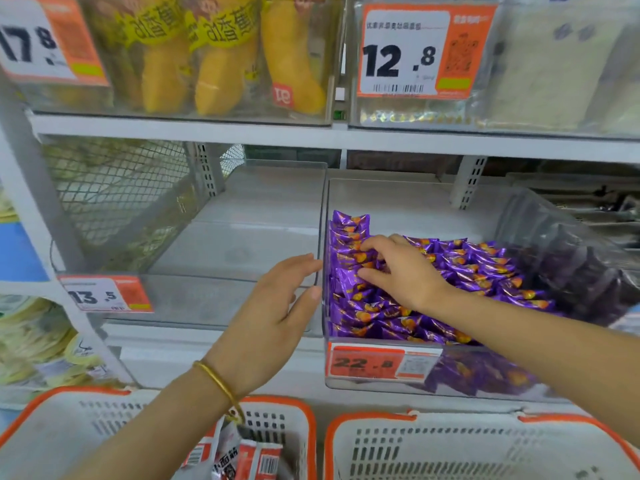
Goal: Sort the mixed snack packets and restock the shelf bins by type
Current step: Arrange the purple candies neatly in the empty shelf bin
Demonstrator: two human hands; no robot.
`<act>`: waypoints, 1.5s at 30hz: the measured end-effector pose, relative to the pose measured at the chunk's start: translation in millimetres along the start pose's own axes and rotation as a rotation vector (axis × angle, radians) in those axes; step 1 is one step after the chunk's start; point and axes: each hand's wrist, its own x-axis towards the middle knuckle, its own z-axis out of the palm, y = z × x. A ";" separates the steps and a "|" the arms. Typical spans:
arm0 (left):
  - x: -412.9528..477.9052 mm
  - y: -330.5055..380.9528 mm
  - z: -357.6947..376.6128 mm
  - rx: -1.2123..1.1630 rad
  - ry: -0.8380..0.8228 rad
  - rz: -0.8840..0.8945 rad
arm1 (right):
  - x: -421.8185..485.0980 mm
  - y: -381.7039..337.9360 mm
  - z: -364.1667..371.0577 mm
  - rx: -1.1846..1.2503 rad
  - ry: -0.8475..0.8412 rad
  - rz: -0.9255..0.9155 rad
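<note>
Several purple snack packets (460, 268) fill a clear shelf bin (381, 382) marked 22.8. My right hand (398, 268) lies on top of the packets at the bin's left side, fingers spread and pressing on them. My left hand (273, 313) is open, its fingertips at the wall between this bin and the clear bin (235, 258) on the left, marked 13.5, which holds nothing I can see. Red and white packets (242, 459) lie in the left basket (114, 396) below.
A second white basket with orange rim (485, 441) stands at the lower right. Above, one bin holds yellow banana-shaped snacks (221, 64) and another pale packets (554, 71). A wire mesh panel (121, 195) closes the shelf's left side. Dark packets (588, 271) sit further right.
</note>
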 end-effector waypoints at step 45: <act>-162.5 31.3 147.5 -0.183 -0.442 -0.533 | -259.0 126.8 120.8 -0.044 -1.009 0.400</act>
